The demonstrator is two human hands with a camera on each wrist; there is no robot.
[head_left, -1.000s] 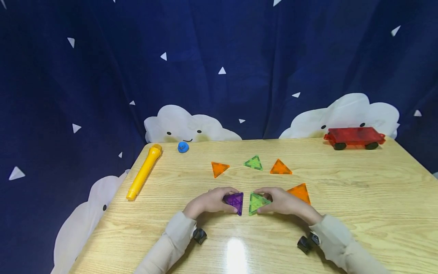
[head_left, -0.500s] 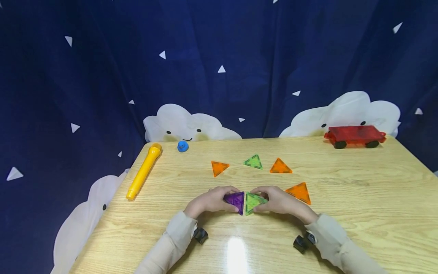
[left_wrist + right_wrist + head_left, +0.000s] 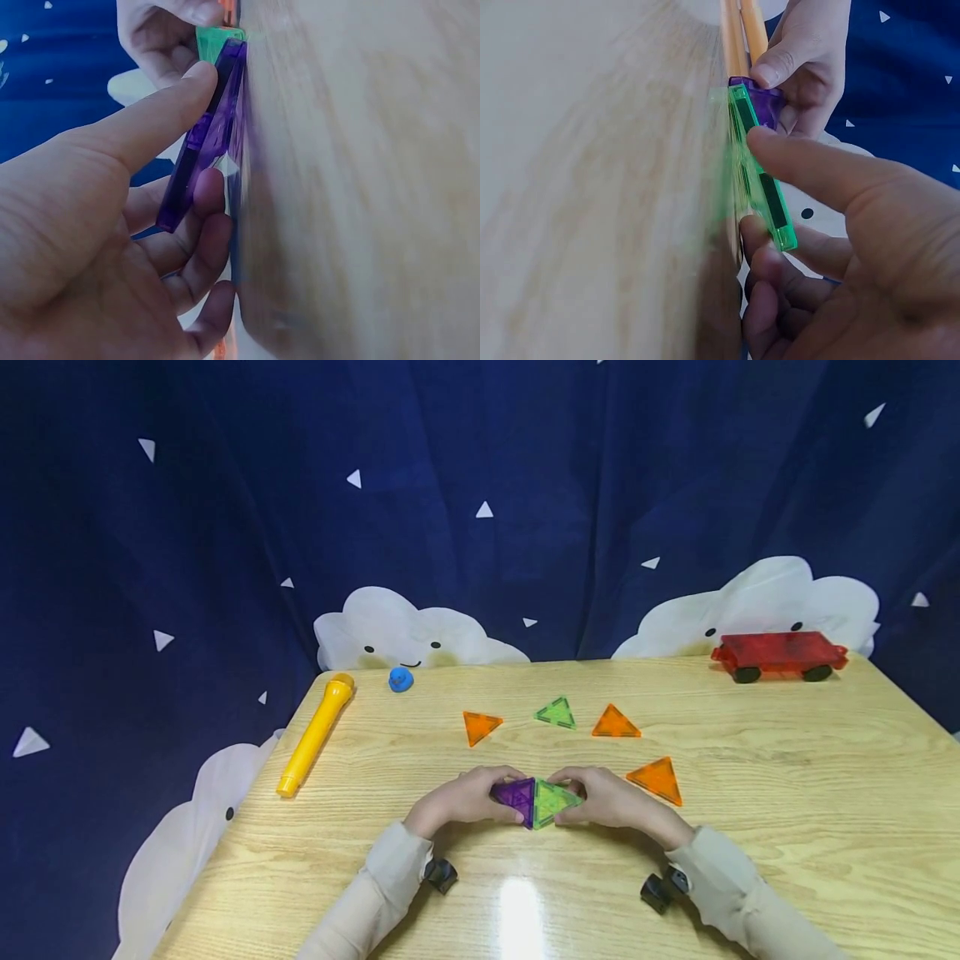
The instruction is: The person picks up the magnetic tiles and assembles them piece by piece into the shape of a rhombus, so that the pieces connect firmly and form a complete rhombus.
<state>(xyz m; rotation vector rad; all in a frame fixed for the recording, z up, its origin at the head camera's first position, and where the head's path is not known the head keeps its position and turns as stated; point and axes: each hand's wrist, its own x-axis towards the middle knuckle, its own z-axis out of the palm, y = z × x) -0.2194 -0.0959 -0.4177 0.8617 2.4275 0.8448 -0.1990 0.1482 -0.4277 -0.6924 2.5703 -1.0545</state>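
Note:
In the head view my left hand [image 3: 467,795] pinches a purple triangular magnetic tile [image 3: 521,797] between thumb and fingers. Facing it, my right hand [image 3: 617,798] pinches a green triangular magnetic tile [image 3: 552,803] the same way. The two tiles meet along one straight edge at the middle of the table. Both wrist views show the purple tile [image 3: 196,139] and the green tile [image 3: 769,184] tilted, their outer corners raised off the wood while the joined edge is low, near the surface. Fingertips hide the tiles' outer corners in the head view.
Beyond my hands lie orange triangles [image 3: 481,727], [image 3: 616,722] and another green triangle [image 3: 557,713]. A further orange triangle [image 3: 658,781] is beside my right hand. A yellow toy microphone [image 3: 317,735], blue duck [image 3: 401,679] and red wheeled car base [image 3: 780,653] stand toward the table's edges.
My right hand has moved left with the green tile, closing the gap until its edge meets the purple tile's. The left hand has stayed nearly in place.

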